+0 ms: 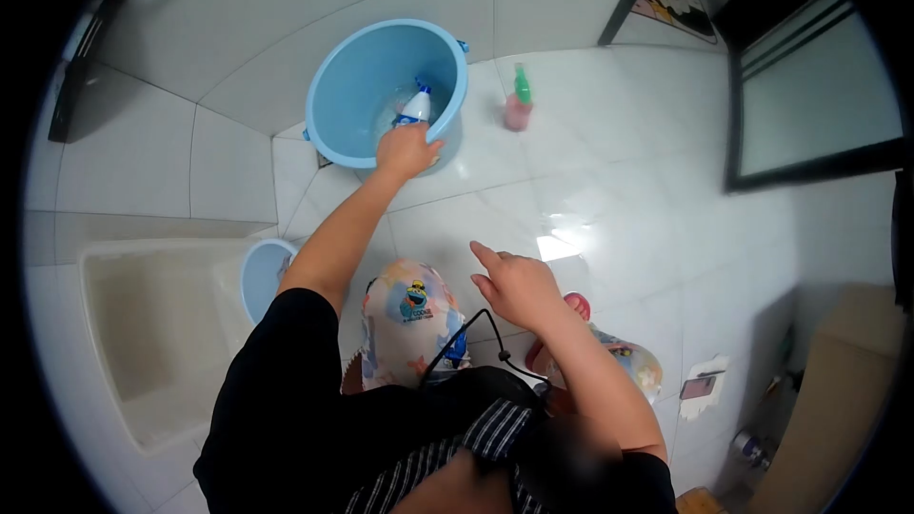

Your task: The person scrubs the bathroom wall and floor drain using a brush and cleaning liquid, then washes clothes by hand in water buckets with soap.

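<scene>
My left hand (407, 150) is at the near rim of a large light-blue bucket (333, 95), its fingers wrapped round a white bottle with a blue cap (416, 107). The bottle's lower part is hidden by the hand. Inside the bucket, around the bottle, something clear and shiny shows, too unclear to name. Over the floor in front of my body is my right hand (514, 287), its index finger stretched out and nothing in it. A spray bottle with a green top and pink liquid (518, 110) stands on the floor to the right of the bucket.
At the left lies a beige basin (105, 324), with a small light-blue bucket (255, 281) beside it. A dark-framed glass door (819, 86) is at the upper right. A cardboard piece (828, 400) leans at the lower right, near a phone-like object (698, 387) on the floor.
</scene>
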The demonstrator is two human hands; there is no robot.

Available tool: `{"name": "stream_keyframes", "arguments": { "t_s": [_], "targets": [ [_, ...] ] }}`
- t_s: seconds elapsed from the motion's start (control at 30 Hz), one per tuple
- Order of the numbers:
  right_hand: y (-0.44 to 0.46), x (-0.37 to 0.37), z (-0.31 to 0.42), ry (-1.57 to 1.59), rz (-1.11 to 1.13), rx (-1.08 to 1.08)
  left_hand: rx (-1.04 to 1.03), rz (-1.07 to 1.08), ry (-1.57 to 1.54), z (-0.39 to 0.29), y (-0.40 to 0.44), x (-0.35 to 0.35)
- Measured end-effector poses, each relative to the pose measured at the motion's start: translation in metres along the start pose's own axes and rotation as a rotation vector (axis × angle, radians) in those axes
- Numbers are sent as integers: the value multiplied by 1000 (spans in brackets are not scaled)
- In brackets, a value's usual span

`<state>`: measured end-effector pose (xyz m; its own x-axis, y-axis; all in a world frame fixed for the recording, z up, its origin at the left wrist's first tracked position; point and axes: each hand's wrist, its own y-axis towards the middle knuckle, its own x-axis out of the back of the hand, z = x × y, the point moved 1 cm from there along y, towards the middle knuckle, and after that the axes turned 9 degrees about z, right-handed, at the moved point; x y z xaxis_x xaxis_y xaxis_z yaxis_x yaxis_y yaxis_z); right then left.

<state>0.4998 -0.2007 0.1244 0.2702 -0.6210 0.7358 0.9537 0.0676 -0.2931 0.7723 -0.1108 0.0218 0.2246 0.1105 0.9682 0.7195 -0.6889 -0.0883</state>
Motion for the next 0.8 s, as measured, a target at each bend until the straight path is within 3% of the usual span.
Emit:
{"name": "stream_keyframes", "arguments": {
  "t_s": [0.13, 0.47, 0.57, 0.63, 0.7, 0.73, 0.8],
  "targets": [
    [-1, -2, -6, -7, -8, 5, 84, 114, -57, -7, -7, 4],
    [0, 2, -10, -32, -40, 24, -17, 31, -17, -7, -18, 0],
    [1, 2, -10, -45, -19, 7, -25, 158, -14, -2, -30, 8],
    [-2, 5, -12, -46, -35, -18, -96, -136, -267, 11, -53, 15],
    [-3, 6, -12, -24, -74, 10, 63, -508, -202, 42, -89, 12],
    [-4, 5, -12, -20, -84, -3, 202, -573, -357, 54, -113, 17],
    [-3, 2, -11, -20, -54, 10, 462, -681, -189, 114, -164, -17]
  ]
}}
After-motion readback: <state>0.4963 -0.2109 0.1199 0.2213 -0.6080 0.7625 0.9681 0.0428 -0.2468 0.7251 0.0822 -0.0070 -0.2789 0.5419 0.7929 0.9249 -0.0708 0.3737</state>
